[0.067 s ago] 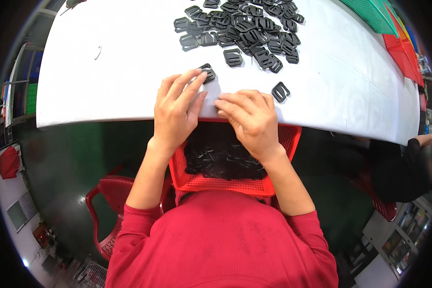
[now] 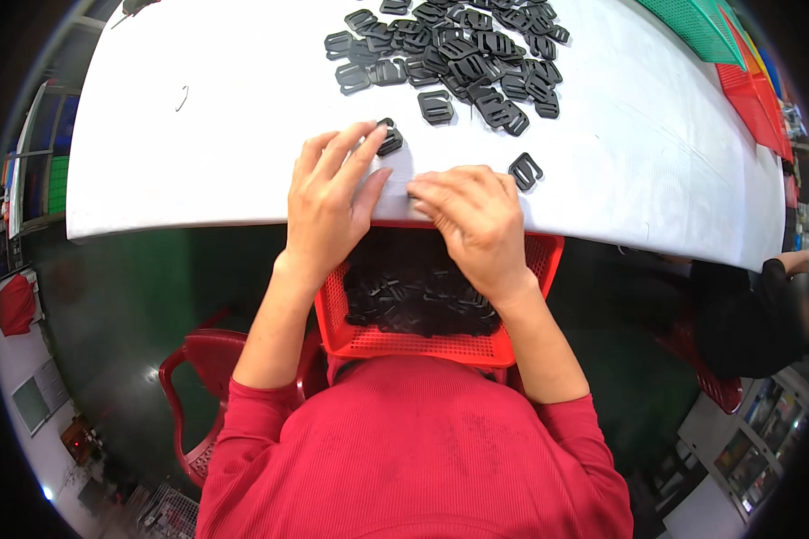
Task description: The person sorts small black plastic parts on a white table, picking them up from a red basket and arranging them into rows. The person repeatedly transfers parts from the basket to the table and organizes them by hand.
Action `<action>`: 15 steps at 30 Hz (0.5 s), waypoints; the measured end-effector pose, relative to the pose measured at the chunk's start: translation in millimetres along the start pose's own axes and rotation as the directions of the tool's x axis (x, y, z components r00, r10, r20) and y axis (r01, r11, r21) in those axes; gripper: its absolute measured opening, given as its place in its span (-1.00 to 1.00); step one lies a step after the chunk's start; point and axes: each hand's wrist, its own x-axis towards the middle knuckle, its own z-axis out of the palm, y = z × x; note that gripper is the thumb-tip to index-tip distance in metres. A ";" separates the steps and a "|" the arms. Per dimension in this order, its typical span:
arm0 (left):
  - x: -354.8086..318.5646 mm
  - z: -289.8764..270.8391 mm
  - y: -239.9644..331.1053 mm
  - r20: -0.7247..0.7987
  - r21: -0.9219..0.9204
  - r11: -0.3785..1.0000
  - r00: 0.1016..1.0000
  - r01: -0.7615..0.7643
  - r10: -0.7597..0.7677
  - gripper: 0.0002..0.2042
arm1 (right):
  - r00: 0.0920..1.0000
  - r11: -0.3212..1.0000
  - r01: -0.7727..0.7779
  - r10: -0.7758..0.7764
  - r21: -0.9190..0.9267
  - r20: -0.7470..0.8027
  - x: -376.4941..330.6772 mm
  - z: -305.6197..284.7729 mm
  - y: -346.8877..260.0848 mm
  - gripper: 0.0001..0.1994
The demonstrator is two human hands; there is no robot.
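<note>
A: Both hands are down at the near edge of the white table (image 2: pixel 198 153). The left hand (image 2: pixel 333 202) lies flat with fingers spread and long, palm down, and its fingertips rest against one black buckle (image 2: pixel 389 139) at about one o'clock from the knuckles.

B: Is it gripping that buckle?

A: No, just touching it; nothing is closed around it. The right hand (image 2: pixel 472 216) is loosely curled, fingers bent and pointing to nine o'clock, tips pressed on the table edge just beside the left thumb. Whether there is anything under those fingers, I cannot tell.

B: And loose pieces near it?

A: One single buckle (image 2: pixel 525 170) sits apart at one o'clock from the right hand, close but not touching. One more (image 2: pixel 436 106) lies alone at twelve o'clock, between the hands and the big heap (image 2: pixel 458 49). The heap itself, at twelve o'clock, overlaps too much to count exactly: dozens.

B: Below the table?

A: One red basket (image 2: pixel 404 341) at six o'clock, tucked under the table edge on the person's lap, holding a dark pile of finished buckles (image 2: pixel 413 301), too tangled to count. Red and green trays (image 2: pixel 737 54) are stacked at two o'clock. One red chair (image 2: pixel 193 377) stands at seven o'clock.
</note>
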 end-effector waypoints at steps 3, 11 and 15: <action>16.9 2.6 -5.8 0.077 0.085 0.994 0.995 -0.070 0.063 -0.65 | 0.971 0.973 -0.221 0.213 0.064 0.110 9.8 -21.0 2.8 -0.80; 17.5 2.5 14.2 0.223 -0.292 0.921 0.955 0.257 -0.195 -0.76 | 0.987 0.887 -0.131 0.076 -0.443 -0.141 39.5 -25.3 47.5 -0.76; 30.3 10.7 11.4 0.003 -0.097 0.993 0.998 0.064 -0.064 -0.70 | 0.981 0.917 -0.116 0.046 -0.382 -0.186 36.6 -23.5 58.3 -0.80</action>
